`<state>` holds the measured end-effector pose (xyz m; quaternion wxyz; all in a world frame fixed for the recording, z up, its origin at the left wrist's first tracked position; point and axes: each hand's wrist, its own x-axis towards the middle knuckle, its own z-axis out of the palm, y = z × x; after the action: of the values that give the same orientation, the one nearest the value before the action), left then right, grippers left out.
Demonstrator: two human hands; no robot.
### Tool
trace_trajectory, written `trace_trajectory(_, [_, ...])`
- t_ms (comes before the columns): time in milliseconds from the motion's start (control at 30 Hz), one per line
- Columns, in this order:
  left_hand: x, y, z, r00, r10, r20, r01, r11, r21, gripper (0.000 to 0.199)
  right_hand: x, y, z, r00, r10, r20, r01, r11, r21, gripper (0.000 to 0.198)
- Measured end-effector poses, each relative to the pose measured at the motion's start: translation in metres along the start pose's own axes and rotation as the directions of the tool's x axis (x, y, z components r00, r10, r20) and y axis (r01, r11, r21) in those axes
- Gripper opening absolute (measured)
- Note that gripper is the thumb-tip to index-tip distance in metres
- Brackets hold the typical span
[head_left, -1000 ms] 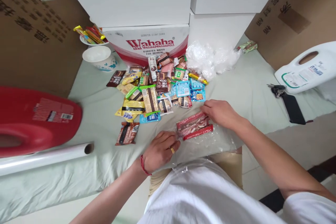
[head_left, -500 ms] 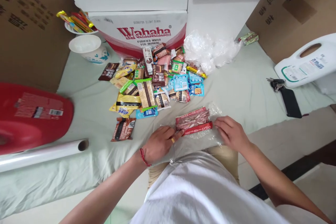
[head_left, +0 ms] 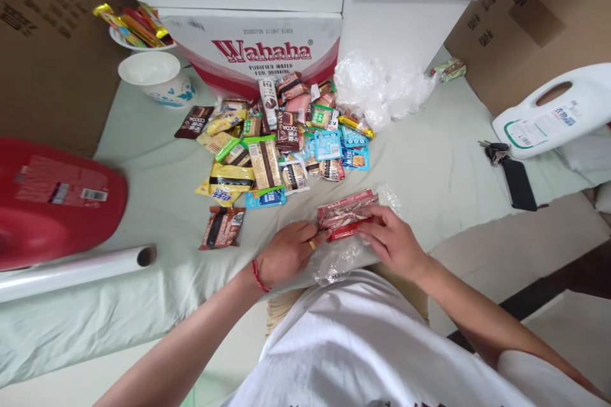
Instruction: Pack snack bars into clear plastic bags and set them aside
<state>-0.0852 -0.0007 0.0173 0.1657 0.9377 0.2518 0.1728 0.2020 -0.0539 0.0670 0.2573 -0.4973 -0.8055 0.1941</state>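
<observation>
the red-wrapped packets [head_left: 344, 208] lie side by side on the clear film [head_left: 334, 259], near the front edge of the green cloth [head_left: 420, 191], just this side of the snack pile [head_left: 281, 146]. the left hand [head_left: 291, 251] is at their left end, fingers bent and close together, thumb at the near corner; the right hand [head_left: 394, 238] reaches over their right end, fingers curled and a little apart from the thumb. glare and the overhead angle make it hard to tell whether either hand pinches the packets or only the film

the packets look light and narrow, probably stiff lengthwise but brittle inside, with slick wrappers that could slide over each other, so a soft hold at both ends, squeezing them together from the long sides, seems safer than pressing the middle. the film looks thin, limp and quick to crumple; its loose edges are the place to take it
</observation>
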Motion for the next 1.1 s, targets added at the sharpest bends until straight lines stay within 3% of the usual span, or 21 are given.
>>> trace_trajectory(100, [0.004,0.001,-0.002,1.000,-0.015,0.011,0.015,0.999,-0.035,0.042,0.042,0.006,-0.009,0.993,0.032,0.116,-0.033,0.999,0.003,0.026])
trace_trajectory(233, [0.001,0.001,-0.011,1.000,-0.031,0.002,0.031,0.987,-0.157,0.045,0.080,0.011,0.000,0.959,0.161,0.235,-0.132,0.982,-0.133,0.019])
trace_trajectory(367, [-0.015,0.004,-0.019,0.996,-0.069,-0.055,0.054,0.969,-0.240,0.047,0.091,0.009,0.014,0.928,0.280,0.247,-0.201,0.932,-0.300,0.019])
trace_trajectory(467, [-0.022,0.017,-0.014,0.975,-0.181,-0.132,0.166,0.979,-0.115,0.063,0.089,0.004,0.019,0.921,0.317,0.228,-0.214,0.899,-0.383,0.021])
trace_trajectory(533, [-0.021,0.028,-0.008,0.939,-0.282,-0.198,0.281,0.959,-0.033,0.062,0.087,0.001,0.021,0.918,0.328,0.223,-0.214,0.883,-0.417,0.020])
trace_trajectory(600, [-0.016,0.036,-0.002,0.874,-0.397,-0.281,0.395,0.916,-0.064,0.034,0.086,0.000,0.021,0.919,0.330,0.216,-0.213,0.876,-0.432,0.020])
trace_trajectory(633, [-0.013,0.038,0.001,0.826,-0.466,-0.315,0.452,0.884,-0.122,0.027,0.085,0.000,0.022,0.920,0.330,0.210,-0.214,0.875,-0.435,0.020])
trace_trajectory(733, [-0.009,0.036,0.005,0.645,-0.657,-0.389,0.608,0.750,-0.260,0.044,0.084,0.000,0.022,0.922,0.329,0.203,-0.218,0.876,-0.431,0.023])
trace_trajectory(800, [-0.009,0.029,0.005,0.554,-0.710,-0.434,0.702,0.679,-0.215,0.037,0.084,0.001,0.023,0.920,0.332,0.210,-0.223,0.881,-0.418,0.023])
trace_trajectory(900, [-0.009,0.021,0.000,0.464,-0.690,-0.556,0.798,0.598,-0.077,0.006,0.086,0.001,0.024,0.909,0.359,0.213,-0.257,0.883,-0.393,0.021])
trace_trajectory(967, [-0.005,0.021,-0.006,0.440,-0.625,-0.645,0.796,0.604,-0.042,0.020,0.088,0.001,0.025,0.903,0.379,0.204,-0.285,0.881,-0.378,0.021])
trace_trajectory(1000, [-0.002,0.024,-0.010,0.450,-0.582,-0.677,0.770,0.637,-0.036,0.025,0.089,0.001,0.025,0.900,0.385,0.202,-0.293,0.880,-0.373,0.021])
trace_trajectory(1100, [0.012,0.038,-0.015,0.538,-0.454,-0.710,0.645,0.764,0.000,0.031,0.090,0.000,0.027,0.897,0.389,0.210,-0.294,0.879,-0.376,0.021])
